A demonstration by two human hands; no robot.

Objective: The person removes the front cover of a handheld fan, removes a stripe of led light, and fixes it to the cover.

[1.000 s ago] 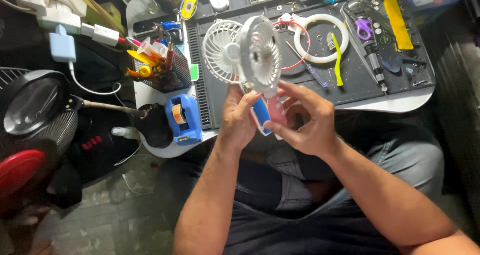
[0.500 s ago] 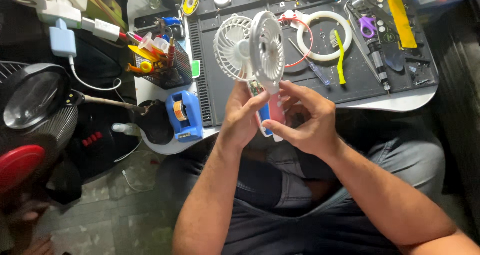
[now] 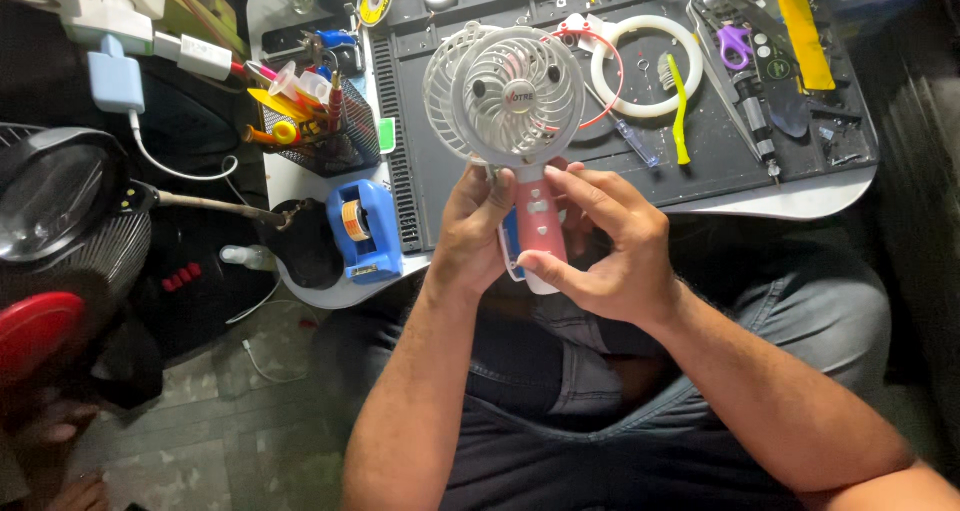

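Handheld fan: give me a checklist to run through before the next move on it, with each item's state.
1. Left hand on the fan handle: ok.
2. Right hand on the handle: ok.
3. Fan head facing the camera, grille visible: ok.
4. Fan clear of the work mat, held above it: ok.
5. Blades spinning or still: cannot tell.
6. Tape dispenser apart from both hands: ok.

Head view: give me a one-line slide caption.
Both hands, left hand and right hand, hold a small white handheld fan with pink handle above a dark work mat.
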